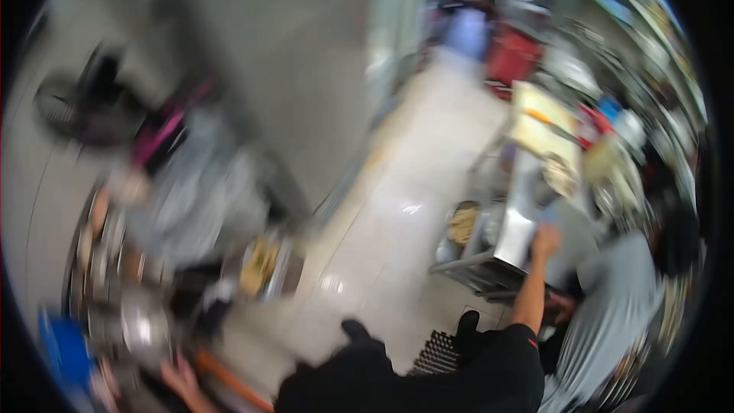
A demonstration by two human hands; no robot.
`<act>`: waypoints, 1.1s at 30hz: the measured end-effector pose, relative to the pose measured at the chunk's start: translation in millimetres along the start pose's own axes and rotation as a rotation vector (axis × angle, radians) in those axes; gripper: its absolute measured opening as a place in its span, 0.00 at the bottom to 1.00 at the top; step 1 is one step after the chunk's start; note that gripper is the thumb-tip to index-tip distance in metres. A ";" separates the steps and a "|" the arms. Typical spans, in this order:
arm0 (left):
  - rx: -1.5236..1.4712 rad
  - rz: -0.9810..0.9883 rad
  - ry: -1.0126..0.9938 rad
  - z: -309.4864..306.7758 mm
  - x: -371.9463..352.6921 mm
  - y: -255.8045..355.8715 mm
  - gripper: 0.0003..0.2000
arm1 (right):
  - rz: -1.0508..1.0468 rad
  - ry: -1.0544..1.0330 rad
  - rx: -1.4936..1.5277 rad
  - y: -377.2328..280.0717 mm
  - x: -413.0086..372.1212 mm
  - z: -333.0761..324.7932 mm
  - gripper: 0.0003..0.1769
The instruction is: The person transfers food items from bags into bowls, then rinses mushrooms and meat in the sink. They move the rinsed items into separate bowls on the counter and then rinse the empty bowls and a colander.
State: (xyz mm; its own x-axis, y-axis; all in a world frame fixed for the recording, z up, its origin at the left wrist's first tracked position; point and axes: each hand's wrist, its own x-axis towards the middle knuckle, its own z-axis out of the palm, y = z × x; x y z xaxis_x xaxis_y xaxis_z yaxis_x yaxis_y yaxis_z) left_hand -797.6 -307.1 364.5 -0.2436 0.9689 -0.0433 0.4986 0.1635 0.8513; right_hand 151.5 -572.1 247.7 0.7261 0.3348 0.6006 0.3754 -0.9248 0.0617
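Observation:
My right hand [546, 241] reaches forward from a black sleeve, over the near end of a metal cart [514, 239]. Its fingers are smeared by motion. Something pale blue shows at the fingertips, and I cannot make out whether it is held. Just beyond the hand is a round, pale-topped item [560, 174], perhaps a bowl of food. Farther along the cart lies a cream cutting board [527, 138] with an orange item [539, 115] and what looks like a knife [566, 134]. My left hand is not seen as my own.
A person in grey [619, 283] stands close on my right. At lower left, another person's hands [180, 375] appear beside a shiny metal bowl [145, 329]. A bowl of pale food [462, 223] sits low on the cart. A tiled floor [397, 199] runs ahead towards a red bin [512, 53].

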 end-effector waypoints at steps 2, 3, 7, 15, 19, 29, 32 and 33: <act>0.293 -0.105 0.161 -40.8 -57.1 -12.9 0.16 | -0.038 -0.072 0.086 5.7 -10.6 -2.6 0.18; 0.162 0.124 0.219 -35.4 -53.8 -34.1 0.11 | 0.062 -0.173 0.072 -7.4 -4.0 -15.6 0.19; -1.069 -0.360 0.463 -36.5 -65.2 -22.4 0.13 | 0.105 -0.162 -0.119 -42.4 14.6 -5.3 0.27; -0.989 -0.364 0.614 -67.9 -86.7 -81.6 0.14 | -0.088 -1.220 1.385 -355.9 -184.7 -122.6 0.21; -0.976 -0.271 0.765 -111.2 -111.0 -117.2 0.12 | -0.564 -1.745 1.405 -506.2 -319.3 -325.3 0.20; -0.992 -0.318 1.174 -262.9 -210.2 -172.9 0.15 | -1.682 -1.133 1.774 -734.2 -521.4 -622.3 0.20; -0.996 -0.282 1.437 -313.7 -237.9 -179.9 0.15 | -1.774 -0.785 1.785 -802.2 -573.6 -670.1 0.22; -0.946 -0.288 1.478 -329.1 -263.4 -225.7 0.14 | -1.808 -0.697 1.704 -824.6 -590.6 -675.5 0.23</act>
State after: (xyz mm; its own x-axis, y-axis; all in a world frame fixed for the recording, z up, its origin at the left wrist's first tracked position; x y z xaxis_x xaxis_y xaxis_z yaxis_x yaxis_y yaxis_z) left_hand -1119.8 -660.3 355.9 -0.9679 -0.1136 -0.2240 -0.1644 -0.3873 0.9072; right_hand -976.1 -129.2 380.5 -0.7032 0.5073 0.4982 0.1685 0.7996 -0.5764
